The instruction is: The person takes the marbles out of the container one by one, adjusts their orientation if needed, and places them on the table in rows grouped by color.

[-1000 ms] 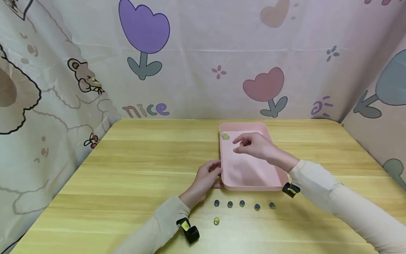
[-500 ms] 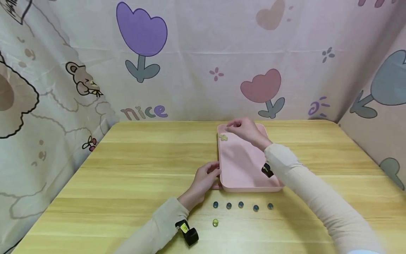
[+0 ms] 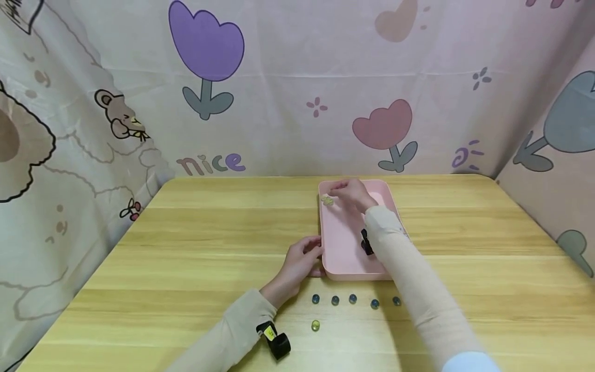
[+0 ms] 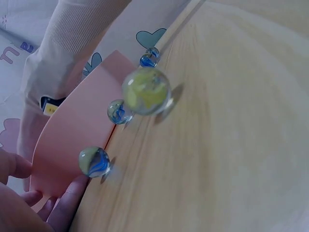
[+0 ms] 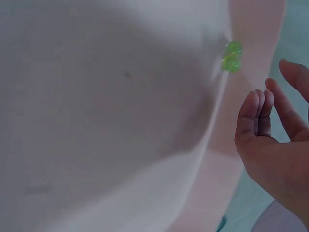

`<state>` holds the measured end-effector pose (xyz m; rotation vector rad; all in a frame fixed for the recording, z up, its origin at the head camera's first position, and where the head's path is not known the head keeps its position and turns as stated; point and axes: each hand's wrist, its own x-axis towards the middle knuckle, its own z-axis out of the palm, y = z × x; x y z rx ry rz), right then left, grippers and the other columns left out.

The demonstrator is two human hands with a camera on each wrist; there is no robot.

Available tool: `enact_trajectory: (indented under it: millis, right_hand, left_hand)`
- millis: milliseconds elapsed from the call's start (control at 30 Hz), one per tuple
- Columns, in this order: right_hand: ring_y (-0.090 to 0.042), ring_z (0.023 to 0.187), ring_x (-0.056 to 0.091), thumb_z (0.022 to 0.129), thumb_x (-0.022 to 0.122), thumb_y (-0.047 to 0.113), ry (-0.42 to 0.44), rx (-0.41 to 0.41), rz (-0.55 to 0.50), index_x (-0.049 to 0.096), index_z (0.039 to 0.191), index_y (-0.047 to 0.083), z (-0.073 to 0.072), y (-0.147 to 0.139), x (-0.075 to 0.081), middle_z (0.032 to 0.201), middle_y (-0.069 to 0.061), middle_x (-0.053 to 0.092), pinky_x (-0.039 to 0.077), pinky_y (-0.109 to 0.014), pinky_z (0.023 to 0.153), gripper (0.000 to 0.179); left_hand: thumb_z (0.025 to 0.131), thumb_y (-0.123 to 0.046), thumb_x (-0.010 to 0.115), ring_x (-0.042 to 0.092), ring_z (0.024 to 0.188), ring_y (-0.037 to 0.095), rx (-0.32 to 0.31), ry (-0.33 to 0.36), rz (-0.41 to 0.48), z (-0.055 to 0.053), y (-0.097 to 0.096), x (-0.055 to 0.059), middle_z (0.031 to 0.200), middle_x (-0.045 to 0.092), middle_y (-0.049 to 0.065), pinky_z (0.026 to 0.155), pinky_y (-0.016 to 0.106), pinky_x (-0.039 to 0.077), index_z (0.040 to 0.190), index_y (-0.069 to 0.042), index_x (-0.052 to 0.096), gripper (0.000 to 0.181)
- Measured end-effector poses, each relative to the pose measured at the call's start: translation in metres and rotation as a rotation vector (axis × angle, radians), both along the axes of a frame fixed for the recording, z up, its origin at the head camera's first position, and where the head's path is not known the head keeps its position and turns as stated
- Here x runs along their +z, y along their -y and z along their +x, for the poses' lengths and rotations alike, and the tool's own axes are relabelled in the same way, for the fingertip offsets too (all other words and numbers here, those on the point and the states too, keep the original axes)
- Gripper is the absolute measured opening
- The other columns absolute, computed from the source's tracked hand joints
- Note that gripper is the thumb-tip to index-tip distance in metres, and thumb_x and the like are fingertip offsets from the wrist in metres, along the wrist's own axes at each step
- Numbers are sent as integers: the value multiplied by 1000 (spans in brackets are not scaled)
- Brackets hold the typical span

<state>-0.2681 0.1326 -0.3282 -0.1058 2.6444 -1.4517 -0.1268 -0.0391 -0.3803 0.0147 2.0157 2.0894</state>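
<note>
My right hand (image 3: 353, 194) is over the far left corner of a pink tray (image 3: 344, 243). Its fingertips come right up to a small cluster of yellow-green marbles (image 3: 327, 200) there. In the right wrist view, the marbles (image 5: 232, 56) lie against the tray wall; the thumb and bent fingers show nothing between them. My left hand (image 3: 297, 263) rests with its fingers and thumb against the outside of the tray's left wall, near the front corner. In the left wrist view, the fingers (image 4: 67, 205) touch the wall low by the table.
Several blue marbles (image 3: 335, 300) stand in a row on the wooden table (image 3: 223, 243) in front of the tray, with one yellow-green marble (image 3: 315, 325) nearer. The right sleeve (image 3: 418, 289) passes over the tray's right side. A printed curtain (image 3: 279, 103) hangs behind the table.
From above the tray's middle, my right hand went to its far end, then lowered slightly towards the marbles in the corner. The right forearm swung left. My left hand stayed by the wall.
</note>
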Motion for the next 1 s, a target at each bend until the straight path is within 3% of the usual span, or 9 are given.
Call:
enact_trajectory:
  millis: [133,267,367,533,767,1000]
  right_hand:
    - [-12,61,45,87,67,5,68,3,-85,67,100,-7,-4,-2,-8,65,1,53,40,-23,59,18]
    - [-9,51,39,85,68,3,90,-10,-90,65,90,-7,-6,-1,-13,53,5,43,36,-22,53,11]
    - [-8,53,40,84,71,7,76,-36,-15,66,90,-3,-7,1,-16,54,6,44,37,-22,55,12]
    - [-9,64,44,82,73,11,50,-71,72,68,95,-1,-6,5,-20,72,2,54,40,-21,60,18]
    - [-12,73,49,80,75,6,39,-71,78,70,96,-6,-5,8,-20,91,-6,63,43,-19,61,20]
    - [-16,76,49,83,73,5,62,-90,110,69,95,-4,-7,9,-19,92,-9,60,43,-21,62,16]
  left_hand:
    - [95,-8,56,60,96,23,5,-5,2,-1,0,0,118,56,17,65,34,62,133,4,51,40]
    - [96,-8,55,60,97,23,-2,-6,-2,-1,1,0,119,56,17,64,33,61,133,4,51,40]
    - [96,-8,55,60,97,24,-7,-1,-4,0,1,0,120,56,17,64,33,61,133,4,51,40]
    - [95,-8,56,60,99,25,-1,3,8,1,2,-2,122,55,17,65,34,62,134,3,50,41]
    - [95,-8,56,60,98,25,0,8,-6,1,3,-1,121,55,17,64,34,62,135,3,50,42]
    - [95,-8,56,60,99,25,-2,6,1,-1,1,-1,122,55,17,64,34,62,135,4,50,42]
